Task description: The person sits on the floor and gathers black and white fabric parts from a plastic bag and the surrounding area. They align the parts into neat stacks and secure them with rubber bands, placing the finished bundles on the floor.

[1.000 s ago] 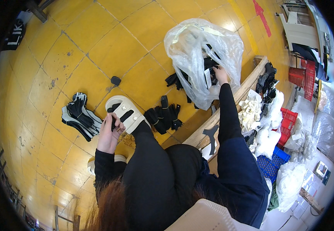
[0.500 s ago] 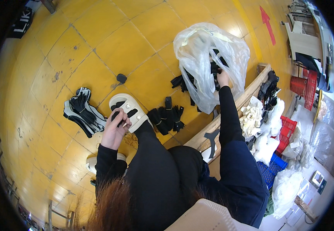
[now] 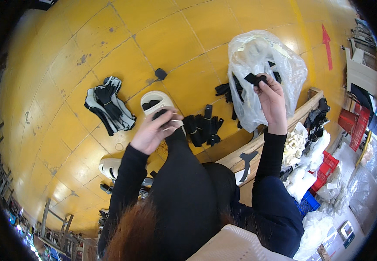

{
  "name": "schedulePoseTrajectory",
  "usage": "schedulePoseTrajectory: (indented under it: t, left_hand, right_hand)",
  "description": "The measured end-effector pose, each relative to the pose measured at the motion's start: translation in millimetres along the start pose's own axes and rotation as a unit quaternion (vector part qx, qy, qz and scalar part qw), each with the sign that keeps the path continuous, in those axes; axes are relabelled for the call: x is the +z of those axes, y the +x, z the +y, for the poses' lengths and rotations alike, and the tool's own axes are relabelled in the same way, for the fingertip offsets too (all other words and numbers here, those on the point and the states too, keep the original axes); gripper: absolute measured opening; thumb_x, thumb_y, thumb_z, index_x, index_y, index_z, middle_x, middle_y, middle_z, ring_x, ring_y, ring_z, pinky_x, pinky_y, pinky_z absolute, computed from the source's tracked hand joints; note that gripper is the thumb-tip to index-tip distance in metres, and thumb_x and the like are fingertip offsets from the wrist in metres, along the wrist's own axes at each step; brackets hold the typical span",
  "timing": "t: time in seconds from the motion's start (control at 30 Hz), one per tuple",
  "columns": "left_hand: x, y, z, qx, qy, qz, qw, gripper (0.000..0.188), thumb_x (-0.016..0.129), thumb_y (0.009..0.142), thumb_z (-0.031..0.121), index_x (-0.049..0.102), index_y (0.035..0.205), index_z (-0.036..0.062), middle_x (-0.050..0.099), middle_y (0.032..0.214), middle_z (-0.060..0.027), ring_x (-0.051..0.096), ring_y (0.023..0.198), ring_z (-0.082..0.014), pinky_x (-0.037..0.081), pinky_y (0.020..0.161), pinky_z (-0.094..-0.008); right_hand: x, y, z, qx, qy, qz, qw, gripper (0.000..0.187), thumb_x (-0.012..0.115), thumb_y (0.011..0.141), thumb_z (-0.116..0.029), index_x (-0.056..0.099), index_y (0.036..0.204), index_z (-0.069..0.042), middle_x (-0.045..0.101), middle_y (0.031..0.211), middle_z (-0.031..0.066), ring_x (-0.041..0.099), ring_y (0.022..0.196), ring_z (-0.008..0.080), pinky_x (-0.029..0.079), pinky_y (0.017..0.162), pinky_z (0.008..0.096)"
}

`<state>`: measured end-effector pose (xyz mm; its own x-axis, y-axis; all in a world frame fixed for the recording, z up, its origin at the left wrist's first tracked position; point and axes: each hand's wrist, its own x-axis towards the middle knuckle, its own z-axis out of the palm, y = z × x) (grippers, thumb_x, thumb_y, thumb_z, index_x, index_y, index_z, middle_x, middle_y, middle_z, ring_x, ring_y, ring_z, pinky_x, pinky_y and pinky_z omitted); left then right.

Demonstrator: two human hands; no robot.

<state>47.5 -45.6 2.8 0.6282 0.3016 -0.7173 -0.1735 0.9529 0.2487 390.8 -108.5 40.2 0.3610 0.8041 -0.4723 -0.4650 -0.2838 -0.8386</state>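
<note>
My right hand (image 3: 271, 98) pinches a small black fabric strip (image 3: 255, 79), raised in front of a clear plastic bag (image 3: 295, 71). Dark strips show through the bag and spill from its left side. Closed above my knee, my left hand (image 3: 153, 130) grips a small black piece (image 3: 159, 114), partly hidden by the fingers. Beyond that hand is a cream sandal (image 3: 154, 96) on my foot. Several bundles of black strips (image 3: 203, 128) lie on the floor between the sandal and the bag. To the left rests a tied stack of black-and-white fabric pieces (image 3: 109, 104).
A small black piece (image 3: 161, 74) lies alone on the yellow tiles. Along my right runs a wooden beam (image 3: 301, 111), with a black Y-shaped piece (image 3: 247, 161) near it. Past the beam are white scraps (image 3: 295, 145), a red crate (image 3: 325, 172) and a blue crate (image 3: 308, 203).
My right hand has come out of the plastic bag with a black strip and moved nearer. My left hand has shifted right and up. The whole view has swung somewhat.
</note>
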Motion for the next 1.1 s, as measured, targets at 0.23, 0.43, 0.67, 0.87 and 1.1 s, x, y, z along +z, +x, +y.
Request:
schedulePoseTrajectory:
  t: [0.23, 0.43, 0.67, 0.87, 1.1]
  left_hand:
    - [48, 8, 23, -0.013, -0.007, -0.061, 0.998, 0.036, 0.045, 0.1, 0.033, 0.052, 0.113, 0.0005, 0.064, 0.102, -0.017, 0.065, 0.089, -0.0182, 0.056, 0.077, -0.0278]
    - [36, 6, 26, -0.029, 0.037, -0.116, 0.992, 0.046, 0.037, 0.101, 0.039, 0.05, 0.115, -0.0021, 0.064, 0.103, -0.0196, 0.066, 0.089, -0.0201, 0.057, 0.08, -0.0293]
    - [26, 6, 13, -0.056, -0.045, -0.096, 0.993, 0.048, 0.034, 0.101, 0.043, 0.05, 0.116, 0.0004, 0.063, 0.105, -0.0185, 0.066, 0.089, -0.0188, 0.058, 0.076, -0.0263]
    - [28, 3, 10, -0.016, -0.032, -0.113, 0.993, 0.045, 0.037, 0.1, 0.044, 0.05, 0.115, 0.0033, 0.062, 0.099, -0.012, 0.064, 0.085, -0.0154, 0.056, 0.073, -0.0241]
    - [27, 6, 7, 0.105, -0.077, -0.063, 0.989, 0.037, 0.042, 0.1, 0.039, 0.05, 0.115, 0.0063, 0.058, 0.096, -0.0036, 0.056, 0.081, -0.0106, 0.05, 0.076, -0.0251]
  right_hand:
    - [106, 3, -12, 0.052, -0.293, -0.328, 0.897, 0.018, 0.058, 0.084, 0.003, 0.063, 0.101, 0.002, 0.059, 0.099, 0.0053, 0.056, 0.091, 0.0131, 0.044, 0.077, 0.025]
    - [134, 19, -9, -0.051, -0.392, -0.45, 0.801, 0.021, 0.063, 0.081, -0.004, 0.064, 0.101, 0.002, 0.065, 0.091, 0.0119, 0.063, 0.086, 0.025, 0.047, 0.081, 0.0312]
    - [135, 22, -7, 0.022, -0.283, -0.487, 0.826, 0.022, 0.065, 0.08, -0.005, 0.065, 0.101, 0.002, 0.066, 0.086, 0.0122, 0.064, 0.08, 0.0196, 0.049, 0.075, 0.0297]
    - [150, 14, 0, -0.023, -0.417, -0.392, 0.819, 0.02, 0.065, 0.08, -0.006, 0.067, 0.1, -0.001, 0.065, 0.083, 0.0129, 0.059, 0.069, 0.0172, 0.047, 0.067, 0.0285]
    - [141, 7, 22, -0.031, -0.252, -0.239, 0.937, 0.021, 0.064, 0.084, -0.002, 0.064, 0.105, 0.002, 0.063, 0.092, 0.0082, 0.06, 0.077, 0.0127, 0.047, 0.069, 0.0245]
